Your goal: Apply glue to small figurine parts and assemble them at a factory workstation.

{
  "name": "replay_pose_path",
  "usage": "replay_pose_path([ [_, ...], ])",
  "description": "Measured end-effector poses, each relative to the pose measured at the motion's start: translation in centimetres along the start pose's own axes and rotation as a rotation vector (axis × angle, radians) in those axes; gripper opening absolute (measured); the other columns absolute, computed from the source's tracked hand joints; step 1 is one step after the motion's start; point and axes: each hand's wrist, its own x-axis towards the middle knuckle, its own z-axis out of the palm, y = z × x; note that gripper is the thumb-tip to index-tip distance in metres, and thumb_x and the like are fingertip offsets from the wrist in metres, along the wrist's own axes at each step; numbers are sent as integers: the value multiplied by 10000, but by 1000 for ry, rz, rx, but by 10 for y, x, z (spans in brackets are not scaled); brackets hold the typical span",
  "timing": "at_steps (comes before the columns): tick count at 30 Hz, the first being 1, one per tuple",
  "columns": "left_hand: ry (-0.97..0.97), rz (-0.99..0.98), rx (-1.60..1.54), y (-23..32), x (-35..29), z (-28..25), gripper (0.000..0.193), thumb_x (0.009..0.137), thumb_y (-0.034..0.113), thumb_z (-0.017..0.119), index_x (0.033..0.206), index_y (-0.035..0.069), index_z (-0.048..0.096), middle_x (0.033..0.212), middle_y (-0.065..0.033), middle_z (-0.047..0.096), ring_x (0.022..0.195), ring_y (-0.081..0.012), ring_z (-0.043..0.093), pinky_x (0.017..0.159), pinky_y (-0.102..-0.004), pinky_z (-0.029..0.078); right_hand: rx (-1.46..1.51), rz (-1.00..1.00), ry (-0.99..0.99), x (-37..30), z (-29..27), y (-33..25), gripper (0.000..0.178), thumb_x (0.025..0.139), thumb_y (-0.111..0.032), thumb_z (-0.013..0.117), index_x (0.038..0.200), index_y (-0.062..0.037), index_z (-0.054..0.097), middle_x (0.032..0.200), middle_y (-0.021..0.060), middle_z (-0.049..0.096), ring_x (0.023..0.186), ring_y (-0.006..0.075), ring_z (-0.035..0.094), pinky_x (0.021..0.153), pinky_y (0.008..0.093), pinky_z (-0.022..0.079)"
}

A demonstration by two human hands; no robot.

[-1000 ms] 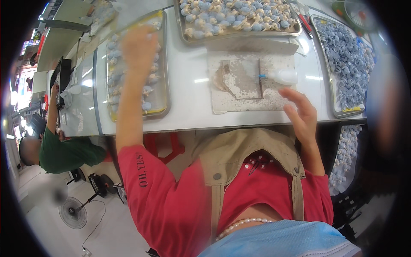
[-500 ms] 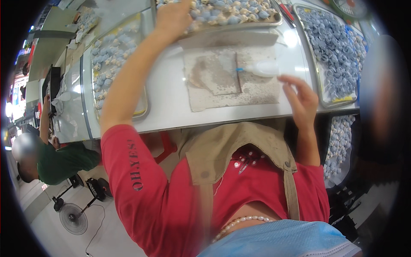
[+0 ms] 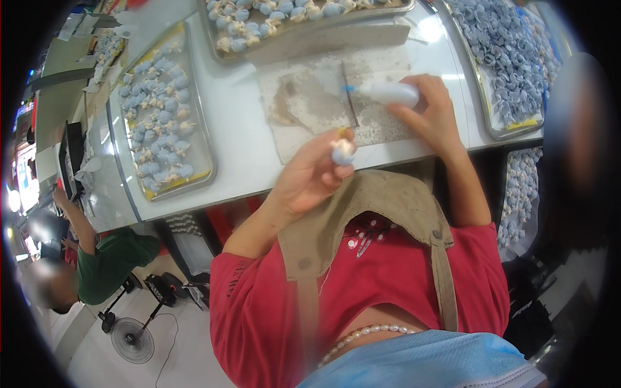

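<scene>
My left hand (image 3: 314, 171) is in front of the board, pinching a small blue-and-cream figurine (image 3: 343, 152) between thumb and fingers. Its fine detail is blurred. My right hand (image 3: 433, 113) is closed around the rear end of a white squeeze bottle (image 3: 391, 94), thumb on the near side and fingers over the far side. The bottle lies on its side, its thin blue tip pointing left. Beneath it is a stained, greyish board (image 3: 381, 129) with a dark strip across it.
Beyond the board stands a tray (image 3: 310, 24) of similar figurines. Another figurine tray (image 3: 207, 155) is at the left. At the right, a tray (image 3: 495, 132) holds many grey-blue curved pieces. A co-worker in a green shirt (image 3: 116, 265) sits left, near a floor fan (image 3: 132, 339).
My left hand has come back from the far tray with a figurine in its fingers. My right hand has moved up to the squeeze bottle and closed on it. The view has shifted slightly.
</scene>
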Motion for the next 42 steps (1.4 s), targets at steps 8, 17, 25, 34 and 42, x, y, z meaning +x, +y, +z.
replay_pose_path([
  [8,193,226,234,7,7,0,304,880,144,533,1162,54,463,1029,-85,528,836,-150,534,622,-159,508,833,393,130,-27,1,-25,299,778,-146,654,1011,-31,507,914,29,555,809,87,516,694,223,417],
  [17,186,329,551,-6,8,0,354,815,57,598,1141,46,462,1082,-80,536,927,-184,578,709,-230,473,866,321,223,-58,-4,-23,194,873,-180,548,990,-35,491,888,0,516,805,59,456,722,191,371],
  [25,264,572,800,-24,6,-9,370,835,11,565,1184,3,444,1170,-123,534,936,-170,590,729,-230,472,316,-19,235,-56,-25,-40,278,672,-119,734,865,-22,560,801,45,509,756,146,472,662,233,393],
  [34,330,520,818,-23,-1,-4,300,821,18,605,1108,-10,521,937,-32,591,796,-67,553,674,-196,444,64,-126,224,-45,-27,-69,328,540,-184,824,736,-27,613,653,45,501,703,206,455,589,292,389],
  [42,333,464,862,-18,-5,-5,332,832,8,574,1148,-30,480,1126,-119,560,927,-146,593,744,-223,477,15,-144,177,-38,-21,-74,332,530,-194,830,724,-34,615,652,40,502,695,203,450,586,292,388],
])
